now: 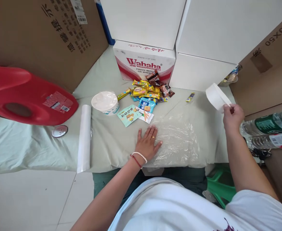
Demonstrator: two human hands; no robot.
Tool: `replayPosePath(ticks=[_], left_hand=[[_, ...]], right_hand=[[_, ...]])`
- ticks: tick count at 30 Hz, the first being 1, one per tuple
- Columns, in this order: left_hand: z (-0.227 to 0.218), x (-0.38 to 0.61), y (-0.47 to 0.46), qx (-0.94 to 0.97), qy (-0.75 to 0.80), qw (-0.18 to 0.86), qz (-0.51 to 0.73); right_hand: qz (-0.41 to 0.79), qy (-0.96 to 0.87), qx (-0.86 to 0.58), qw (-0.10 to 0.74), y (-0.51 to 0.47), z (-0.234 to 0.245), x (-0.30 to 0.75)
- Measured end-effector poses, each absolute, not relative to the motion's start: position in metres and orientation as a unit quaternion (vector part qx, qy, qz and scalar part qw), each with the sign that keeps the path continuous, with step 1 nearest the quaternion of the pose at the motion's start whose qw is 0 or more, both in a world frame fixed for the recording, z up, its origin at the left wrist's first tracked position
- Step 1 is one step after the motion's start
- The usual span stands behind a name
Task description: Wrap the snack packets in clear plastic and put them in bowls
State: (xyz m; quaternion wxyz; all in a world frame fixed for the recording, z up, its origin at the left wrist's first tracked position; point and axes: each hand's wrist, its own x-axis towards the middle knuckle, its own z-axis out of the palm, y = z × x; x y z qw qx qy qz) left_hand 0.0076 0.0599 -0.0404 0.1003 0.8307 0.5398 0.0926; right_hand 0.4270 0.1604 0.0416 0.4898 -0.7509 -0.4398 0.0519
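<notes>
My left hand lies flat with fingers spread on the cloth-covered table, at the left edge of a wrinkled sheet of clear plastic film. At the right, my right hand pinches the rim of a white bowl, which is tilted above the table. Beyond my left fingertips lie a green snack packet, a white packet and a blue packet. To their left stands a second bowl, patterned blue and white, with clear film over its top.
A roll of film lies left, near a round badge and a large red jug. Yellow and brown snacks are piled before a Wahaha box. One small snack lies apart. Bottles are at right.
</notes>
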Motion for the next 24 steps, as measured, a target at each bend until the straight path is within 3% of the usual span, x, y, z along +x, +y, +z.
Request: replayPosePath(ticks=[2, 5, 7, 11, 20, 24], left_hand=[[-0.041, 0.005, 0.054, 0.83, 0.541, 0.098, 0.092], [-0.041, 0.003, 0.046, 0.822, 0.555, 0.086, 0.091], [-0.041, 0.003, 0.043, 0.818, 0.563, 0.077, 0.089], [-0.039, 0.003, 0.043, 0.82, 0.562, 0.076, 0.074], [-0.039, 0.001, 0.044, 0.821, 0.561, 0.078, 0.075], [-0.037, 0.001, 0.045, 0.814, 0.567, 0.092, 0.082]], right_hand=[[0.02, -0.466, -0.781, 0.414, 0.142, 0.033, 0.443], [0.009, -0.522, -0.828, 0.205, 0.134, 0.023, 0.447], [0.003, -0.54, -0.833, 0.119, 0.141, 0.022, 0.436], [-0.006, -0.586, -0.797, 0.149, 0.191, 0.024, 0.385], [0.142, -0.462, -0.868, 0.115, 0.331, -0.002, 0.316], [0.113, -0.57, -0.793, 0.181, 0.357, 0.003, 0.297]])
